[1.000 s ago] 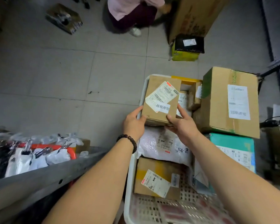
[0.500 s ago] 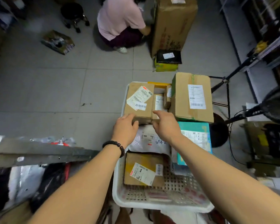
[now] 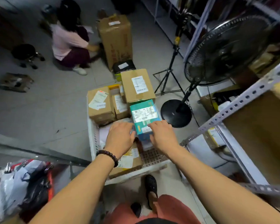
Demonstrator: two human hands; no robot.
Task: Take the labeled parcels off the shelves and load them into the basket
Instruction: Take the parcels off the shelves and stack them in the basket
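Currently both hands are over the white plastic basket (image 3: 94,143), palms down, one on each side of the teal labelled box (image 3: 144,113).

- Left hand (image 3: 120,137): fingers straight and loosely together, tips at the box's near-left edge. Contact looks likely, but blur prevents confirming it. No curl round anything.
- Right hand (image 3: 162,135): fingers extended and slightly spread, tips at the near-right corner of the same box. No grip seen here either.
- Teal box: inside the basket on the right side, label up, resting on top of lower parcels. Its long axis runs away from the person along the basket's length. The far end is against the large cardboard box (image 3: 137,84), and the near end sits between the two hands.
- Other load: a medium cardboard box (image 3: 100,104) at far left, a small carton (image 3: 120,105) beside it, a flat labelled carton (image 3: 128,161) at the near end under the left wrist, and a pale mailer bag (image 3: 103,132) by the left wall.

Judgement: the teal box lies directly ahead of both hands, about equally near each. The hands flank its short near end, so they can square it up or let go of it without reaching across. The metal shelf upright (image 3: 249,97) is to the right, so the right arm is nearer for the next pick.

Surroundings: a standing fan (image 3: 225,50), a tripod (image 3: 168,75), and a crouching person (image 3: 68,39) at a tall carton (image 3: 115,38).
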